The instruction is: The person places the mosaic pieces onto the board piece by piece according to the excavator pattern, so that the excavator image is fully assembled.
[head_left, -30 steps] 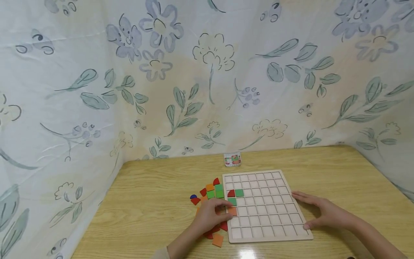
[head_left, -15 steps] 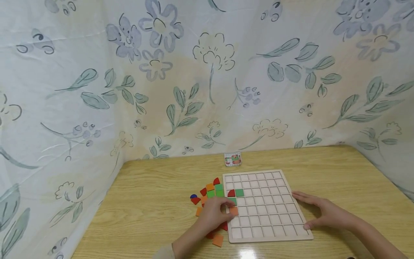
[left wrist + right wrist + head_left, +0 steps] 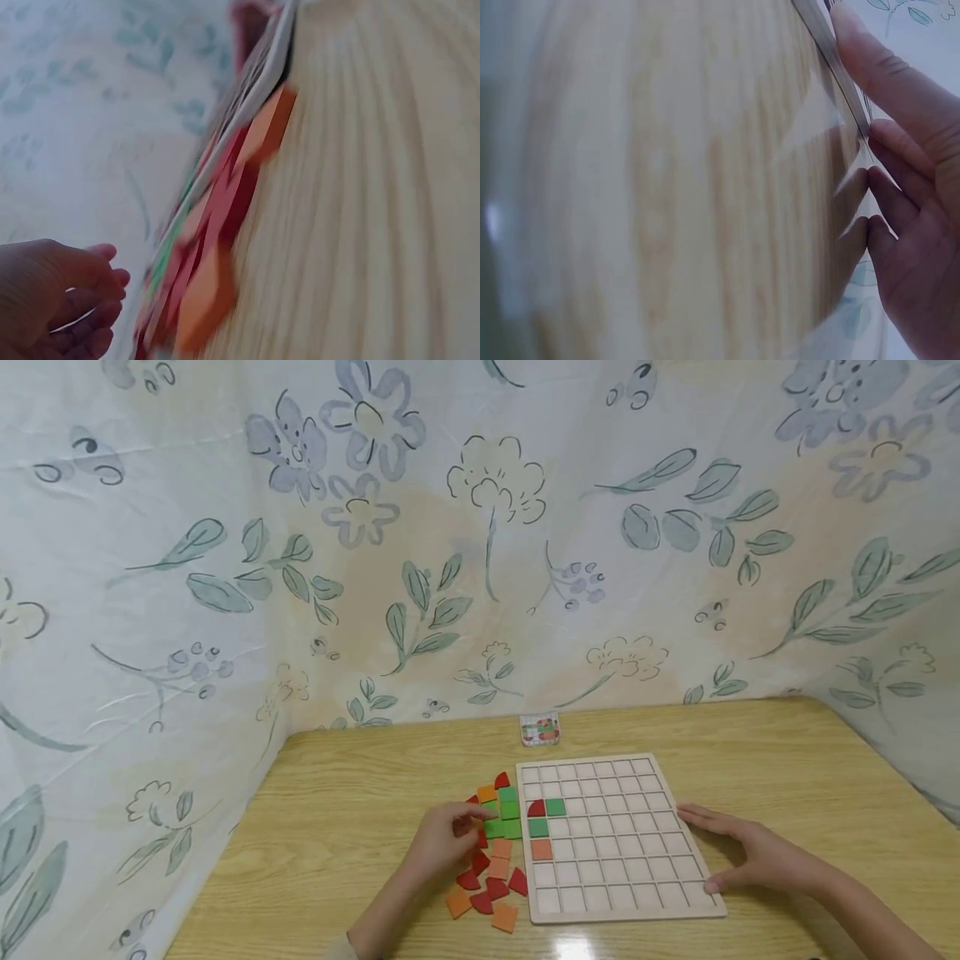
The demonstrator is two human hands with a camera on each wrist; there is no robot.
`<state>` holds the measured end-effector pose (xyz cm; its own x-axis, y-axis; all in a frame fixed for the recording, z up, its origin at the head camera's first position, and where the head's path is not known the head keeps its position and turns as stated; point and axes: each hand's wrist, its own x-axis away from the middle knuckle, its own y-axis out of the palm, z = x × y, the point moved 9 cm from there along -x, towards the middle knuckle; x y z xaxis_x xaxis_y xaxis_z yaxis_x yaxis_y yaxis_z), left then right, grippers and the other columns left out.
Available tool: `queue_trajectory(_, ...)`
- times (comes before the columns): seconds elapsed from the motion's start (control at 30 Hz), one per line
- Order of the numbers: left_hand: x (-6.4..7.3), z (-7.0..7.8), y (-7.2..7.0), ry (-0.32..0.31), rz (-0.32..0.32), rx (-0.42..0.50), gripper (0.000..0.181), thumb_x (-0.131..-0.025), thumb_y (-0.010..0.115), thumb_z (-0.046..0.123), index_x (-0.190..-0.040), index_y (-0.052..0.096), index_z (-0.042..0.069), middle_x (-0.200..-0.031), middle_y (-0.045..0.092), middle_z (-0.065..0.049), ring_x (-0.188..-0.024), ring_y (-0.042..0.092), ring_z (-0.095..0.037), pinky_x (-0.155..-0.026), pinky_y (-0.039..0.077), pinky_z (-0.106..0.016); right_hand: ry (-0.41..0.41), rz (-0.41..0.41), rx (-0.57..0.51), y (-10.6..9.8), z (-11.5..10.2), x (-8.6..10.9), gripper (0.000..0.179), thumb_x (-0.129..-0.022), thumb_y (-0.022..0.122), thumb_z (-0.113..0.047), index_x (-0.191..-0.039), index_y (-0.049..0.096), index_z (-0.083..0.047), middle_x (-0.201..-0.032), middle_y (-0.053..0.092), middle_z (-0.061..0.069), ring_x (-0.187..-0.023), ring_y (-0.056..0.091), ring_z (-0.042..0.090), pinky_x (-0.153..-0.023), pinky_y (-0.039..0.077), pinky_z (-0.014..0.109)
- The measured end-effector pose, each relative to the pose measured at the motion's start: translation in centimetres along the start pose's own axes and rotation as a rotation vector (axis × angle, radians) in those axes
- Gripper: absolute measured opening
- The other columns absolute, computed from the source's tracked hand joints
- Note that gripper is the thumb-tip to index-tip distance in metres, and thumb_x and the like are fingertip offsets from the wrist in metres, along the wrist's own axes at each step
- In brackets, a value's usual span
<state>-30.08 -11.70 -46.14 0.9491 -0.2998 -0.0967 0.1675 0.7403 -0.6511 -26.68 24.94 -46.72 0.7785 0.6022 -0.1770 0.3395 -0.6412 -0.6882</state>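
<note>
A wooden grid board (image 3: 626, 860) lies on the table. In its left columns sit a red quarter-circle tile (image 3: 536, 808), a green square tile (image 3: 555, 807), another green square tile (image 3: 539, 827) below and an orange square tile (image 3: 542, 849). My left hand (image 3: 446, 839) hovers over the left side of the loose tile pile, fingers loosely bent; nothing shows between them in the left wrist view, where the hand (image 3: 56, 300) is apart from the tiles. Along the board's right edge rests my right hand (image 3: 765, 856), fingers extended and thumb at the near corner.
Loose green tiles (image 3: 510, 810), red quarter-circles (image 3: 497, 889) and orange squares (image 3: 505, 917) lie left of the board, several of each, some hidden by the left hand. A small printed pattern card (image 3: 540, 729) lies behind the board. A floral cloth (image 3: 495, 568) hangs behind the table.
My left hand has let go of the orange square tile in the board's left column and moved left over the loose tiles. The right hand has stayed at the board's edge.
</note>
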Motion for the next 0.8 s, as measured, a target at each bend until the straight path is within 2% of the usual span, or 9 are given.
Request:
queue_trajectory(0.13,0.6,-1.8,-2.0,-0.012,0.042,-0.024,0.024,-0.079,0.061,-0.001,-0.094,0.071,0.015,-0.091,0.067,0.005,-0.081,0.058,-0.011,-0.07,0.048,-0.023,0.0,0.003,-0.004,0.1,-0.1,0.0,0.082,-0.07,0.077,-0.027,-0.139,0.039,-0.003,-0.146,0.026,-0.015,-0.125,0.014,-0.021,-0.091,0.011,-0.004)
queue_trajectory(0.27,0.8,-2.4,-2.6,0.013,0.035,-0.03,0.025,-0.08,0.062,-0.001,-0.096,0.071,0.016,-0.094,0.068,0.006,-0.087,0.061,-0.011,-0.074,0.049,-0.024,0.001,0.01,-0.004,0.1,-0.1,0.1,0.082,-0.07,0.077,-0.026,-0.139,0.039,-0.003,-0.145,0.026,-0.016,-0.125,0.014,-0.021,-0.091,0.011,-0.004)
queue_trajectory(0.4,0.9,-2.3,-2.8,0.054,0.051,-0.089,0.028,-0.079,0.063,-0.003,-0.098,0.071,0.015,-0.095,0.068,0.006,-0.087,0.059,-0.012,-0.075,0.049,-0.026,0.004,0.007,0.008,0.1,-0.1,0.1,0.082,-0.07,0.077,-0.027,-0.139,0.039,-0.004,-0.145,0.026,-0.017,-0.125,0.013,-0.022,-0.091,0.011,-0.004)
queue_trajectory(0.57,0.8,-1.8,-3.2,0.106,0.097,-0.18,0.026,-0.078,0.067,-0.002,-0.098,0.071,0.014,-0.095,0.068,0.005,-0.091,0.059,-0.014,-0.082,0.048,-0.033,-0.006,0.012,0.01,0.1,-0.1,0.2,0.082,-0.07,0.077,-0.026,-0.139,0.039,-0.004,-0.145,0.026,-0.017,-0.125,0.014,-0.021,-0.091,0.011,-0.004)
queue_trajectory(0.8,0.8,-1.7,-3.3,0.116,0.114,-0.18,0.025,-0.077,0.07,0.0,-0.099,0.069,0.014,-0.095,0.063,0.001,-0.084,0.057,-0.014,-0.072,0.048,-0.028,-0.014,0.017,0.025,0.1,-0.2,0.2,0.082,-0.07,0.077,-0.027,-0.139,0.04,-0.004,-0.145,0.026,-0.016,-0.125,0.014,-0.021,-0.092,0.01,-0.004)
